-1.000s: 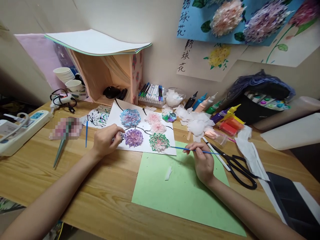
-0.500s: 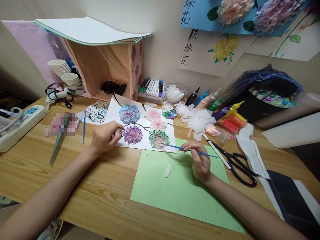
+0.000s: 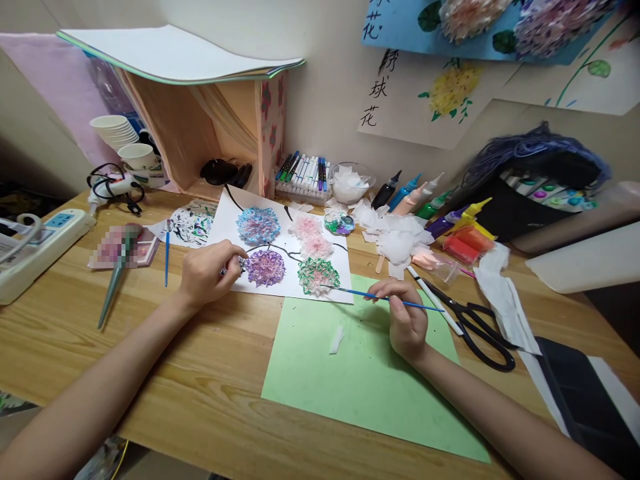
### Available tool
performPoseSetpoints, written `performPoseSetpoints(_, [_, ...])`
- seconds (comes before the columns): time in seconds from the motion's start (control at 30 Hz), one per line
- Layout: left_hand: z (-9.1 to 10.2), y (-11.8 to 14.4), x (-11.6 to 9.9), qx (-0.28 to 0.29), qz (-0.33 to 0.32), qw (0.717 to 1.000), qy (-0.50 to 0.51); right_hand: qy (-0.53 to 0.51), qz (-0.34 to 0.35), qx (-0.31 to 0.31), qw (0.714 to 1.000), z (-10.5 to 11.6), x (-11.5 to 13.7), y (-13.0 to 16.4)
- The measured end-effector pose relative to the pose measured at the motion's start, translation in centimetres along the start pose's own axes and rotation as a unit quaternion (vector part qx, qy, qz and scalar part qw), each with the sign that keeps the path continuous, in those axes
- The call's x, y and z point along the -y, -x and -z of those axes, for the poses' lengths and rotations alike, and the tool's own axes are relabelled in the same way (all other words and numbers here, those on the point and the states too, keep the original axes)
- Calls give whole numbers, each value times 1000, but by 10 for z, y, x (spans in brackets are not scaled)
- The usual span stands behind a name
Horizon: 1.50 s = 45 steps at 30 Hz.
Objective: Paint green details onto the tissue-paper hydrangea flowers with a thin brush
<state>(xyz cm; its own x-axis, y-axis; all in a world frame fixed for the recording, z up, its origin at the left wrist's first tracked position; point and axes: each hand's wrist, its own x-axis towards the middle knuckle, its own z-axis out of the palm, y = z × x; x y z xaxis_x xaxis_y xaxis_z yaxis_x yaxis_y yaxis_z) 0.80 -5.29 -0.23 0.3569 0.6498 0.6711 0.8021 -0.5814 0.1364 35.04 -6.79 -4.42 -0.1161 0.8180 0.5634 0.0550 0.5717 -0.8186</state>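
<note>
Right hand [image 3: 407, 319] pinching thin blue paintbrush [image 3: 385, 299] between thumb and fingers, brush lying nearly flat, bristle tip touching green-and-pink paper flower [image 3: 318, 275] just left of the hand; handle end sticks out past the hand to the right. Heel of the hand rests on green paper sheet [image 3: 365, 387] on wooden table [image 3: 210, 387]. Left hand [image 3: 207, 273] curled, fingertips closed on something small and dark at near left edge of white sheet [image 3: 285, 257]; cannot tell what it is. Purple flower [image 3: 265, 267] just right of left hand, blue flower [image 3: 259, 225] beyond it, two pink flowers [image 3: 311, 237] further right. Small white paper scrap [image 3: 336, 341] on green sheet, left of right hand and nearer the person. Black scissors [image 3: 480, 327] and white pen [image 3: 433, 300] just right of right hand. Beyond right hand: white tissue pile [image 3: 395, 243], paint bottles [image 3: 415, 200], small palette [image 3: 339, 223]; marker set [image 3: 303, 177] against the wall. Left of left hand: second blue brush [image 3: 167, 257], green pointed tool [image 3: 113, 287], power strip [image 3: 35, 247] far left. Paper cups [image 3: 123, 137] beyond left hand, beside orange paper shelf [image 3: 210, 133]
</note>
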Motion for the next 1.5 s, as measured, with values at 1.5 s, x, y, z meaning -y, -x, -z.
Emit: performPoseSetpoints(1.5, [0,-2,-2,8,12,1000,-1,0,-12,-16,1000,3,-3,0])
